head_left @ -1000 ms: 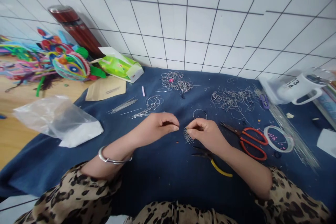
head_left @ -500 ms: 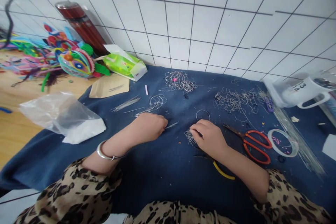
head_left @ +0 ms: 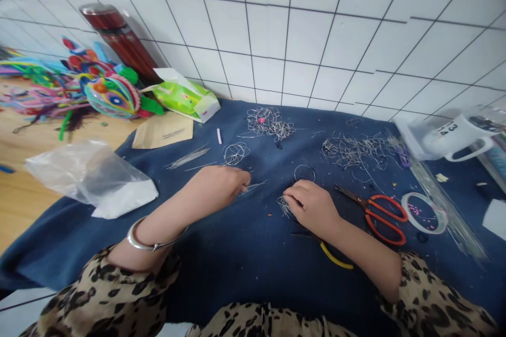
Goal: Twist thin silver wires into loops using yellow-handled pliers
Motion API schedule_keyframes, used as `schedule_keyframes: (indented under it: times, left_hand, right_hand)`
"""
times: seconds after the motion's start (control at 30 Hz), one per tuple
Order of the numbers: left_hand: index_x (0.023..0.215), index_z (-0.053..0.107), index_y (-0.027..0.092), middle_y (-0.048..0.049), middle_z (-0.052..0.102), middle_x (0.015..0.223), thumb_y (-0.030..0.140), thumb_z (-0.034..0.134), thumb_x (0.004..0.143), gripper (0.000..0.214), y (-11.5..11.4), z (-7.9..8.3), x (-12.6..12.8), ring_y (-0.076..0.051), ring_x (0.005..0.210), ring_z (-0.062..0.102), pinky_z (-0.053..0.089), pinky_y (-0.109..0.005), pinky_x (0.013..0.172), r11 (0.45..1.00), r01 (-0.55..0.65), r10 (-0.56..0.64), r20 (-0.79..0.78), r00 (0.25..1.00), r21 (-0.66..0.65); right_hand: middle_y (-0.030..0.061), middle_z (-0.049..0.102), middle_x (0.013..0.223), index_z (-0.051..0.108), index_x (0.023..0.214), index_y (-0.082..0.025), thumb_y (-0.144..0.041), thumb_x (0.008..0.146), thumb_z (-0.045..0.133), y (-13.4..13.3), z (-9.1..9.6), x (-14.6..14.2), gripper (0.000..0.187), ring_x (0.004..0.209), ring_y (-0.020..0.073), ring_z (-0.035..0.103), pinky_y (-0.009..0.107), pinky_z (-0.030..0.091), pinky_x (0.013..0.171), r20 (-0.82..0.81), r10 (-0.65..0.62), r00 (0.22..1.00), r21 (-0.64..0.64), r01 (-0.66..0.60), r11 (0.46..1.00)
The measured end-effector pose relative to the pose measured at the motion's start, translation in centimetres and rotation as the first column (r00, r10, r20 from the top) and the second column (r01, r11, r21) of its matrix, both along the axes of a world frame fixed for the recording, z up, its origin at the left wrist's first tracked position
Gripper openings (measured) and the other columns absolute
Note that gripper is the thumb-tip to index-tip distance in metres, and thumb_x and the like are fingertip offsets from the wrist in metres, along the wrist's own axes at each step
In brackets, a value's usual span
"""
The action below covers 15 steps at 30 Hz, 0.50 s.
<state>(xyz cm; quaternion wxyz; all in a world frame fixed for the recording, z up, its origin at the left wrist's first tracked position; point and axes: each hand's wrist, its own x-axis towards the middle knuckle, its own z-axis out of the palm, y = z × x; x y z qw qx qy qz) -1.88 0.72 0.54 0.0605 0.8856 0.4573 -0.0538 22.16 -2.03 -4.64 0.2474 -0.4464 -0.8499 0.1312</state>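
Note:
My left hand (head_left: 226, 185) is closed, fingertips pinched together, just above a few thin straight wires (head_left: 255, 187) on the blue cloth. Whatever may be between those fingertips is too small to make out. A few centimetres to the right, my right hand (head_left: 314, 204) pinches a small bunch of bent, looped wires (head_left: 284, 206) low over the cloth. Just beyond the right hand lies a single wire ring (head_left: 304, 173). Behind the left hand are a round wire coil (head_left: 236, 153) and a bundle of straight wires (head_left: 190, 157).
Orange-handled scissors (head_left: 385, 216) and a white ring-shaped container (head_left: 425, 213) lie to the right. Yellow-handled pliers (head_left: 335, 256) sit below my right forearm. Tangled wire (head_left: 356, 150) lies farther back, near a white mug (head_left: 460, 137). A plastic bag (head_left: 93, 174) is at left.
My left hand has lifted slightly and its fingertips have drawn back, showing more of the straight wires beneath. The right hand keeps its pinch on the looped wires.

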Motion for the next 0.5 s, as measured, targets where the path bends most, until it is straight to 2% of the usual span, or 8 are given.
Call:
schedule_keyframes:
  times: [0.2,0.33,0.5]
  left_hand:
    - [0.079,0.058,0.021,-0.0025,0.063,0.071,0.022,0.047,0.081,0.011,0.2,-0.1,-0.6,-0.018,0.068,0.059,0.031,-0.026,0.054,0.999,0.002,-0.001,0.022,1.000,-0.042]
    - [0.078,0.058,0.022,0.0004,0.061,0.066,0.025,0.051,0.078,0.007,0.2,0.5,-1.0,-0.015,0.060,0.056,0.030,-0.025,0.053,0.997,-0.014,0.021,0.096,0.995,-0.078]
    - [0.081,0.058,0.021,-0.0009,0.061,0.071,0.020,0.046,0.079,0.012,0.0,1.2,-1.0,-0.015,0.067,0.057,0.035,-0.024,0.058,0.998,-0.018,0.027,0.149,0.989,-0.060]
  right_hand:
    - [0.0039,0.062,0.084,0.065,0.088,-0.020,-0.023,0.086,0.045,-0.1,0.1,0.1,0.020,0.082,0.0146,0.055,0.028,0.043,0.079,0.018,0.008,1.000,-0.014,-0.008,1.000]
    - [0.0036,0.063,0.085,0.065,0.088,-0.020,-0.022,0.086,0.045,0.0,0.1,0.1,0.020,0.082,0.0145,0.055,0.028,0.043,0.079,0.014,0.011,1.000,-0.013,-0.010,1.000]
    - [0.0039,0.063,0.086,0.065,0.089,-0.020,-0.022,0.086,0.045,0.1,0.1,0.0,0.020,0.083,0.0149,0.055,0.029,0.043,0.080,-0.017,0.001,1.000,0.022,-0.001,1.000]
